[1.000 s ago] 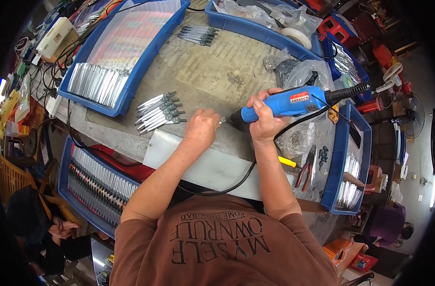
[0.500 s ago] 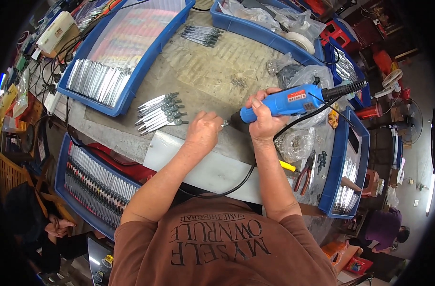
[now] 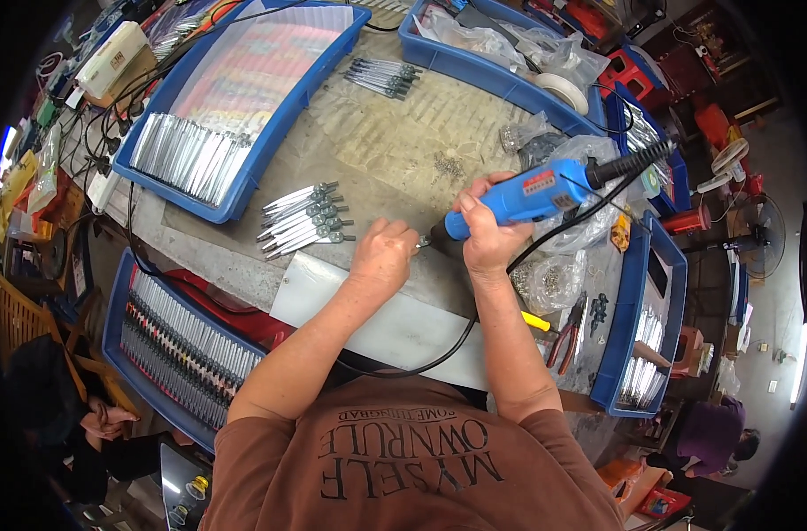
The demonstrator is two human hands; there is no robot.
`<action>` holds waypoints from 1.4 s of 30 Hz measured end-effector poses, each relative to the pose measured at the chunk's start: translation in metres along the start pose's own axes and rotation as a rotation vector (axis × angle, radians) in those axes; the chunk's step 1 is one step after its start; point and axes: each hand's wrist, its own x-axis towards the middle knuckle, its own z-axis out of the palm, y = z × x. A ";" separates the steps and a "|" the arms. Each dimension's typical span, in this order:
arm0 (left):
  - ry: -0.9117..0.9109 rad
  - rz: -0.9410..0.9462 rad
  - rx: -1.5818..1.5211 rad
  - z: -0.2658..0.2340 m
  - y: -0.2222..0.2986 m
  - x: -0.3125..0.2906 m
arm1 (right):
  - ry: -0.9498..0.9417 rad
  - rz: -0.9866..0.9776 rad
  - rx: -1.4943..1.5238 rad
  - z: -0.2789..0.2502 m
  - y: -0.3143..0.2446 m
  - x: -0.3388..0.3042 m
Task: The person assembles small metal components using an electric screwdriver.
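My right hand (image 3: 489, 232) is wrapped round a blue corded electric screwdriver (image 3: 529, 195), held nearly level with its dark nose towards the left. Its tip is at, or very close to, a small metal piece (image 3: 424, 240) that sticks out from the closed fingers of my left hand (image 3: 385, 255). The rest of that piece is hidden in my fingers. Left of my left hand lies a fanned pile of silver rods with dark green-grey ends (image 3: 302, 221). A second bundle of such rods (image 3: 382, 77) rests farther back on the worktable (image 3: 403, 133).
Blue trays of silver rods stand at the back left (image 3: 231, 212), lower left (image 3: 111, 332) and right (image 3: 609, 376). Pliers (image 3: 564, 341), a yellow-handled tool (image 3: 534, 320) and a bag of small parts (image 3: 549, 279) lie near my right forearm. The black cord (image 3: 461, 341) loops across a white board (image 3: 381, 323).
The screwdriver's nose and the metal piece in my left hand have drawn slightly closer together. The whole view has shifted a little; both hands keep their hold.
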 end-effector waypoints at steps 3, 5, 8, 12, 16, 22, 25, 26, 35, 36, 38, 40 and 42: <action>-0.017 -0.026 0.012 -0.002 0.000 0.000 | -0.052 -0.027 -0.077 0.008 0.006 0.002; -0.012 -0.020 0.006 -0.001 0.000 0.000 | -0.082 -0.029 -0.127 0.008 0.011 0.006; 0.034 0.015 -0.003 0.000 0.001 0.001 | -0.131 -0.020 -0.207 0.013 0.011 0.008; 0.038 0.018 -0.012 0.002 0.000 0.001 | -0.199 -0.073 -0.337 0.018 0.014 0.011; 0.033 0.004 -0.018 0.002 0.000 0.001 | -0.225 -0.078 -0.368 0.017 0.012 0.010; 0.025 0.015 0.019 0.003 -0.001 -0.001 | -0.021 -0.036 -0.040 0.005 -0.008 -0.012; 0.042 0.067 0.074 0.002 0.001 -0.001 | 0.076 -0.122 0.034 -0.012 -0.018 -0.010; 0.045 0.091 0.109 0.001 0.002 -0.002 | 0.113 -0.114 0.048 -0.019 -0.023 -0.009; 0.117 0.106 0.229 -0.025 0.002 -0.008 | 0.350 -0.118 0.183 -0.074 -0.019 0.000; 0.178 0.098 0.219 -0.034 -0.005 -0.010 | 0.350 -0.115 0.192 -0.077 -0.017 0.002; 0.180 0.030 0.230 -0.063 -0.020 -0.011 | 0.361 -0.107 0.197 -0.081 -0.018 0.003; 0.261 -0.013 0.307 -0.080 -0.045 -0.019 | 0.357 -0.096 0.208 -0.080 -0.015 0.004; 0.215 -0.064 0.346 -0.088 -0.062 -0.024 | 0.322 -0.090 0.187 -0.081 -0.014 0.004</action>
